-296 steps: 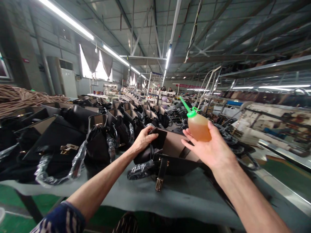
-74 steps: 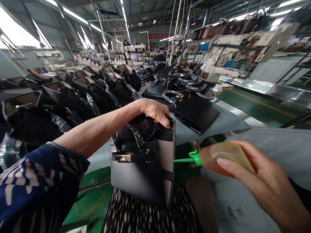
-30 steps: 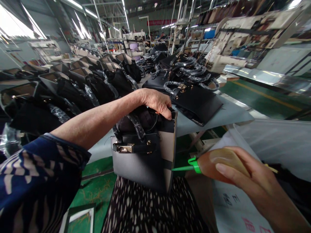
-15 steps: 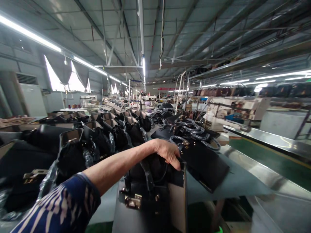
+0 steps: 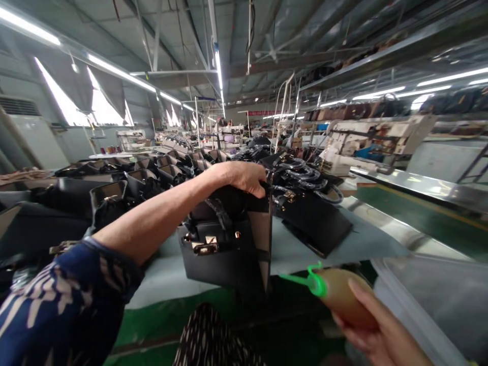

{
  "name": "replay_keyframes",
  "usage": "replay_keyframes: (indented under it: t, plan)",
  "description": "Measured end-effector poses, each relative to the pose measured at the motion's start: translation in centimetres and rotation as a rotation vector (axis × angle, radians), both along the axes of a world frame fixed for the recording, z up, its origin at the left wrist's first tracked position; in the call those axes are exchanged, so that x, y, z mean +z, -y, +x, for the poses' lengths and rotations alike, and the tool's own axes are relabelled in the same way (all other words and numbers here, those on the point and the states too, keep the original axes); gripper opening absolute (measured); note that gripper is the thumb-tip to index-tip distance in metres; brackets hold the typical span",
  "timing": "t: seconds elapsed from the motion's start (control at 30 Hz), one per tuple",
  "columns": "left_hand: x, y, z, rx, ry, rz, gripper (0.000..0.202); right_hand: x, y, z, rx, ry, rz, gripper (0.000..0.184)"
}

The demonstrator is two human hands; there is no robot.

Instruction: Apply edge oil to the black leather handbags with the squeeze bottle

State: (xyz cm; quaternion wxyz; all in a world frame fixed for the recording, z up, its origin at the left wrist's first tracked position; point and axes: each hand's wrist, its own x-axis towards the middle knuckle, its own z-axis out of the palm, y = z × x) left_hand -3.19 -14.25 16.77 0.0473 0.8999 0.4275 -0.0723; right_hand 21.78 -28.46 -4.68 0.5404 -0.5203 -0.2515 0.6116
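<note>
Squeeze bottle (image 5: 351, 300) has come back into the head view — half a second ago just a bit of green poked in at the bottom edge. Right hand (image 5: 375, 325) has its fingers wrapped round it, green nozzle (image 5: 299, 279) aimed at the black bag (image 5: 224, 267) but a little short of touching. That bag's upright at the near edge of the table (image 5: 301, 251), left hand (image 5: 247, 178) clamped on its top corner, other fingertips hidden. Another bag (image 5: 318, 221) lies flat just beyond — more stand open on the left.
</note>
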Motion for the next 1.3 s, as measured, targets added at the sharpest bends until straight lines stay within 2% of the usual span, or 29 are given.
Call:
replay_keyframes:
  t: [0.2,0.3,0.47,0.67,0.77,0.93,1.07,1.17,1.3]
  plan:
    - [2.9,-0.1,0.3,0.047,-0.052,0.176,0.025,1.2,-2.9,-0.5,-0.075,-0.028,0.013,0.050]
    - [3.2,0.1,0.6,0.053,-0.101,0.268,0.026,1.6,-3.6,-0.6,-0.082,-0.014,0.044,0.047]
    - [1.4,0.8,0.7,0.092,-0.108,0.431,0.027,1.4,-3.9,-0.8,-0.058,0.003,0.084,0.049]
    - [-2.2,3.5,0.9,0.137,-0.130,0.454,0.025,0.1,-4.4,-0.3,-0.060,0.053,0.104,0.051]
    - [-3.2,5.2,0.8,0.186,-0.125,0.471,0.024,-0.2,-4.6,-0.4,-0.052,0.071,0.126,0.051]
    - [-2.6,7.0,0.1,0.223,-0.126,0.390,0.022,0.0,-5.0,-1.5,-0.023,0.167,0.184,0.052]
    - [-1.9,7.4,-0.1,0.199,-0.131,0.298,0.019,0.5,-5.3,-2.1,-0.082,0.347,0.256,0.050]
    - [-2.2,7.3,-0.5,0.168,-0.115,0.274,0.016,1.0,-5.4,-2.4,-0.116,0.528,0.320,0.048]
    - [-3.1,7.2,-1.2,0.123,-0.082,0.344,0.016,1.2,-5.7,-2.6,-0.126,0.670,0.379,0.051]
